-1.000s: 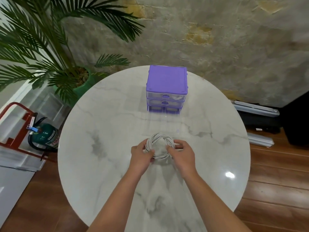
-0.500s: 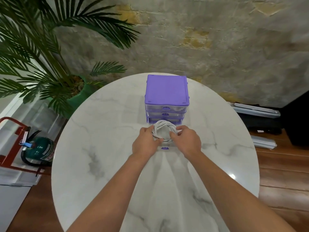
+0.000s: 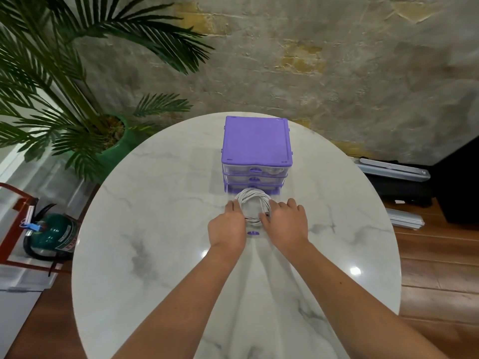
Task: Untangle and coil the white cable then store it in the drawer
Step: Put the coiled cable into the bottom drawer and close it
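The white cable is wound into a round coil and sits low over the clear bottom drawer, which is pulled out from the purple drawer unit. Only the drawer's purple handle shows clearly, between my wrists. My left hand holds the coil's left side. My right hand holds the right side, thumb on the strands. The near part of the coil is hidden under my fingers. I cannot tell whether the coil rests on the drawer floor.
The unit stands on a round white marble table with two shut clear drawers above the open one. A potted palm stands off the table's left. A green extinguisher and grey cases lie on the floor.
Both hands carried the coil away from me, from the middle of the table to the drawer unit, and lowered it over the pulled-out bottom drawer.
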Demonstrator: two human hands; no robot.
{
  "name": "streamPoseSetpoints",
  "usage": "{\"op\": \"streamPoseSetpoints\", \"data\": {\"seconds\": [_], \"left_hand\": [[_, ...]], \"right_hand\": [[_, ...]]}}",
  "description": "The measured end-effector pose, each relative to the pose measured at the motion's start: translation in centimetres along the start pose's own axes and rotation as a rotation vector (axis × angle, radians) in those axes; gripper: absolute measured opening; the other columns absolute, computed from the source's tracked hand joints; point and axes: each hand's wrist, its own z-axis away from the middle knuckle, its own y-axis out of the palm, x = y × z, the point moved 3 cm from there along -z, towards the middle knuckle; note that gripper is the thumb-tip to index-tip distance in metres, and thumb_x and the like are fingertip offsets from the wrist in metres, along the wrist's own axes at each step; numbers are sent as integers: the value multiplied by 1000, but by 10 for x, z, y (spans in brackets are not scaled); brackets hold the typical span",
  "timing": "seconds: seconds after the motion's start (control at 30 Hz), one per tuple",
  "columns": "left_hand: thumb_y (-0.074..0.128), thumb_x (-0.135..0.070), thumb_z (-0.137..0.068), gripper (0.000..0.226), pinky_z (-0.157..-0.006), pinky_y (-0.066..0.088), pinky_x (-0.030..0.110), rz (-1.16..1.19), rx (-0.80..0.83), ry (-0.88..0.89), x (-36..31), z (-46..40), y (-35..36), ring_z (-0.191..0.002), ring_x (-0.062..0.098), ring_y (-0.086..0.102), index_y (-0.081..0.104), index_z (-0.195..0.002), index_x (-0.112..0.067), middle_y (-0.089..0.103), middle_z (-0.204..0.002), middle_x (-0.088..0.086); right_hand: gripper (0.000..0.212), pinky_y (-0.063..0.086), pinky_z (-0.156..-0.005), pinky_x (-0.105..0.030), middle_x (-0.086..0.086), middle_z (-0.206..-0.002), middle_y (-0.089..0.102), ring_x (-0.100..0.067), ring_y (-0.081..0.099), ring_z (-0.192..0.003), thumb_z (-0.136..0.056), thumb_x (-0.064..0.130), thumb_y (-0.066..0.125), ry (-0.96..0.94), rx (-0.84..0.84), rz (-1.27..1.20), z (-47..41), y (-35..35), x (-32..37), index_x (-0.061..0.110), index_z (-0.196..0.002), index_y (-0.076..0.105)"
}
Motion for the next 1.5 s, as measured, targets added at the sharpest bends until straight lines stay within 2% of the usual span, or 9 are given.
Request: {"op": "streamPoseSetpoints", "data": {"seconds": [0.17, 0.4, 0.5, 0.63, 0.7, 0.83, 1.13, 1.33, 1.5], "left_hand": [[44, -15, -99, 61, -71, 43, 31, 62, 30, 3, 0, 1, -4, -103, 24, 66, 18, -154, -14, 9, -164, -8], [45, -41, -99, 29, -74, 42, 31, 604, -324, -135, 22, -6, -47, -97, 21, 63, 56, -120, -23, 54, -123, -6], [58, -45, -93, 43, -86, 46, 31, 960, -396, -188, 29, -28, -60, -93, 12, 57, 54, -119, -12, 49, -115, 0], [65, -71, -74, 89, -102, 41, 30, 1209, -70, -311, 30, -60, -58, -116, 14, 53, 48, -139, -12, 48, -138, -1], [63, -84, -60, 98, -102, 44, 32, 1241, 78, -314, 28, -65, -55, -119, 14, 57, 56, -133, -18, 59, -134, -5], [66, -59, -81, 41, -69, 39, 14, 1311, 107, -296, 26, -68, -50, -89, 0, 60, 66, -102, -24, 68, -93, -15], [73, -66, -68, 61, -82, 43, 26, 1317, 124, -340, 32, -69, -52, -102, 8, 64, 71, -111, -23, 72, -106, -9], [74, -66, -67, 64, -87, 43, 29, 1333, 121, -341, 34, -70, -52, -103, 9, 64, 70, -114, -23, 71, -108, -8], [70, -62, -76, 39, -79, 43, 22, 1332, 148, -282, 32, -71, -52, -91, -2, 61, 68, -99, -30, 70, -100, -14]], "right_hand": [[34, 47, -69, -38, -11, -96, 68, -32, 59, -90, -86, 39, 67, -35, -127, -57, 2, 7, -1, 9, -102, 71], [41, 47, -79, -35, 2, -115, 59, -22, 52, -98, -85, 51, 54, -157, -276, -323, 35, 8, -10, 25, -115, 65], [33, 47, -88, -33, 2, -124, 55, -21, 46, -107, -83, 43, 64, -201, -253, -337, 52, 20, -15, 30, -113, 66], [22, 46, -74, -25, 1, -122, 54, -19, 40, -109, -81, 19, 75, -102, -251, -478, 57, 28, -15, 26, -102, 70], [19, 44, -65, -23, 3, -120, 53, -18, 41, -108, -83, 15, 73, -62, -244, -528, 56, 30, -14, 25, -98, 69], [15, 40, -69, -10, 10, -114, 45, -10, 44, -109, -85, 16, 70, 33, -242, -708, 53, 28, -16, 22, -97, 65], [26, 42, -83, -22, 6, -112, 49, -12, 42, -106, -86, 14, 70, 58, -268, -740, 13, 19, -15, 22, -110, 64], [21, 52, -65, -35, 0, -108, 57, -22, 42, -105, -89, 20, 68, -35, -267, -530, -3, 17, -16, 14, -109, 71], [22, 53, -65, -37, -2, -110, 51, -22, 45, -107, -92, 18, 65, -55, -267, -544, -6, 15, -16, 14, -113, 70]]}}
